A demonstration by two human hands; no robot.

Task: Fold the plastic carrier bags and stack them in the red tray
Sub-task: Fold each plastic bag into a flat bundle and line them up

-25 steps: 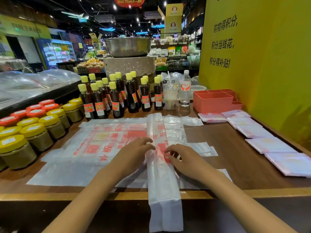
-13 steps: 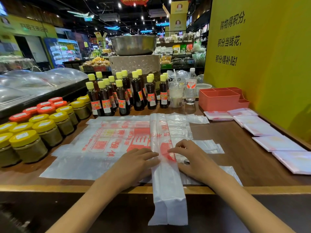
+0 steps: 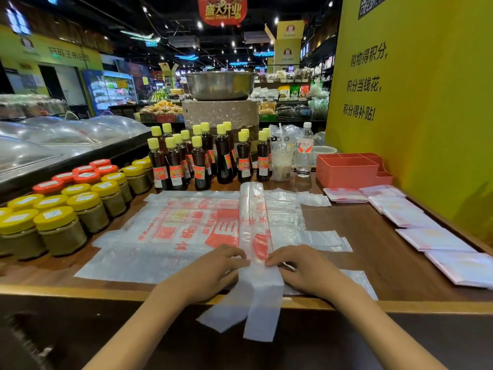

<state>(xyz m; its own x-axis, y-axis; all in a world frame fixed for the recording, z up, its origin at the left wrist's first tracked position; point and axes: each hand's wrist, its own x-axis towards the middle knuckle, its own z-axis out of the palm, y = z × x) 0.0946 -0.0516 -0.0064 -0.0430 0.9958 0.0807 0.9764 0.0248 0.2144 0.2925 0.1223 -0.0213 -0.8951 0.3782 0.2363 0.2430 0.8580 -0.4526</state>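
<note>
Supermarket aisles and shelves fill the dim background, and a yellow wall (image 3: 416, 108) with dark lettering rises on my right. Before me is a wooden counter (image 3: 373, 236). Flat bags (image 3: 170, 233) printed in red lie spread across it, and on top of them a bag folded into a long strip (image 3: 254, 225) runs away from me, its near end hanging over the counter's front edge.

My left hand (image 3: 213, 271) rests on the strip's left edge, fingers curled down with the tips pressing the plastic. My right hand (image 3: 304, 268) mirrors it on the right edge, fingers bent and tips on the plastic. Whether either hand actually pinches the fold or only presses it flat, I cannot tell.

At the far right of the counter, against the wall, stands the red tray (image 3: 349, 170); its near compartment looks bare from here. Folded bags (image 3: 434, 239) lie in a row along the right edge, from just beside the tray toward me.

Dark bottles (image 3: 200, 158) with yellow caps stand behind the spread bags, and jars (image 3: 61, 222) with yellow and red lids crowd the left. One water bottle (image 3: 305, 153) and a plastic cup (image 3: 281, 162) sit between bottles and tray.
</note>
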